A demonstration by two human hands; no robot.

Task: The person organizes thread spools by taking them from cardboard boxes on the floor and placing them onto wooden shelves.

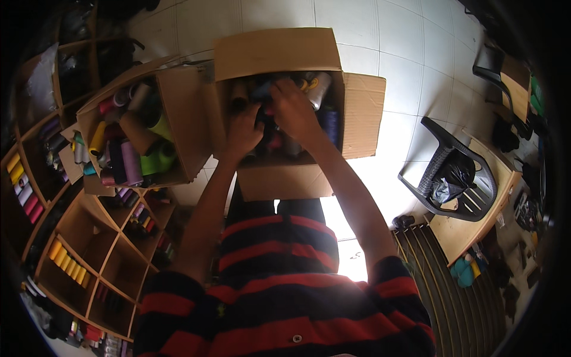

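Note:
Both my hands reach into an open cardboard box [282, 56] filled with thread cones and spools. Its flaps are folded outward. My left hand [245, 132] is inside the near left part, fingers curled round something dark that I cannot make out. Further in, my right hand [291, 107] points downward with bent fingers; its fingertips and anything in them are hidden. Just beside those fingers lies a blue spool [260, 90]. A brown cone [239, 94] stands at the left wall, a whitish cone [319, 89] at the far right, and a dark blue thread spool [331, 122] along the right wall.
To the left, a second open box [178, 119] holds several cones, among them a lime green one [157, 160] and a purple one [131, 163]. Wooden shelving [113, 238] with spools lines the left side. At right are a black chair [458, 172] and a ribbed mat [449, 285].

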